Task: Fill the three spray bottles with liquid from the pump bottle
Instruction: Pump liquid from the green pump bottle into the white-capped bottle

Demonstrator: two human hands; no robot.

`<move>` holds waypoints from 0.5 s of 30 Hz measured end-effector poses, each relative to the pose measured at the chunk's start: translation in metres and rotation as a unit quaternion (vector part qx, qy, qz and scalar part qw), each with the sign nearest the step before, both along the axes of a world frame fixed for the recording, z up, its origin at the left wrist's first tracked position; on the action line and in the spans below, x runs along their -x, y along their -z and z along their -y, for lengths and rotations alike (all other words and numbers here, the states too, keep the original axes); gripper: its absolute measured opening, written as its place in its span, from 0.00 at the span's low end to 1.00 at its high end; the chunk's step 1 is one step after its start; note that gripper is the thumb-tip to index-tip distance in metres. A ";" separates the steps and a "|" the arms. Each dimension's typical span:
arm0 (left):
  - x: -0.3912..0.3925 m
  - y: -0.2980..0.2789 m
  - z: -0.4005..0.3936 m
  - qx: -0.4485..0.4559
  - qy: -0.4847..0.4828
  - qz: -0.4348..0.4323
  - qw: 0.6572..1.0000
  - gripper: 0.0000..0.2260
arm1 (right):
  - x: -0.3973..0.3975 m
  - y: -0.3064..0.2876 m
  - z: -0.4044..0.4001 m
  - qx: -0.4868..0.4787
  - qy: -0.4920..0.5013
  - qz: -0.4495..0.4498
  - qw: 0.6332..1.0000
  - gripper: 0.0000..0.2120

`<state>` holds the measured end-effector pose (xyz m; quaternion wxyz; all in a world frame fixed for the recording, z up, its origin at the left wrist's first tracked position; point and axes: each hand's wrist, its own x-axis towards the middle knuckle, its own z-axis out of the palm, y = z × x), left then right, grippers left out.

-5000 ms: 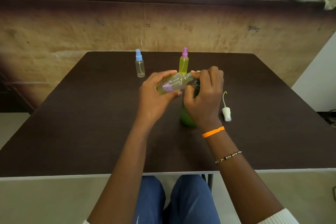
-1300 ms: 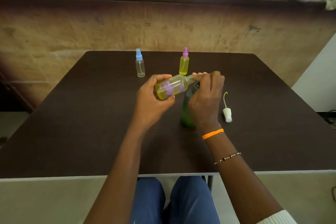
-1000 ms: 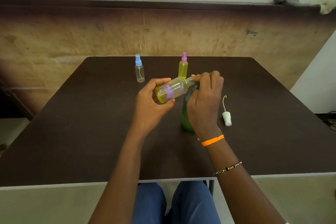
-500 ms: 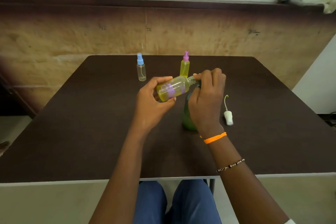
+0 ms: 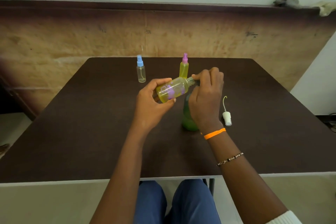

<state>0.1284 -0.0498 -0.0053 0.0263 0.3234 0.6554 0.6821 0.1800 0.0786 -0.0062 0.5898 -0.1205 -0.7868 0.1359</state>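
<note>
While my left hand (image 5: 152, 103) holds the open spray bottle (image 5: 172, 89) tipped on its side, with my fingers curled around it, its neck sits at the top of the green pump bottle (image 5: 188, 114). My right hand (image 5: 205, 96) is curled over that pump top; it hides the nozzle, so I cannot tell how well it lines up. The bottle looks nearly full of yellow liquid. If I pump too hard or tip it more, I think liquid could spill onto the tabletop (image 5: 91, 132). Its white spray cap (image 5: 227, 117) lies just beside. The pink-capped bottle (image 5: 184, 67) looks full, the blue-capped bottle (image 5: 141, 71) looks empty.
</note>
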 end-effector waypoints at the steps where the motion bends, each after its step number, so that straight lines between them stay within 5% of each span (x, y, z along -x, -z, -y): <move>1: 0.000 -0.001 0.000 -0.002 0.001 0.002 1.000 0.23 | -0.001 0.000 0.001 0.004 -0.005 0.000 1.000 0.10; 15: -0.003 -0.002 0.000 -0.001 -0.005 0.009 1.000 0.22 | -0.007 0.001 -0.001 -0.014 -0.020 0.002 1.000 0.11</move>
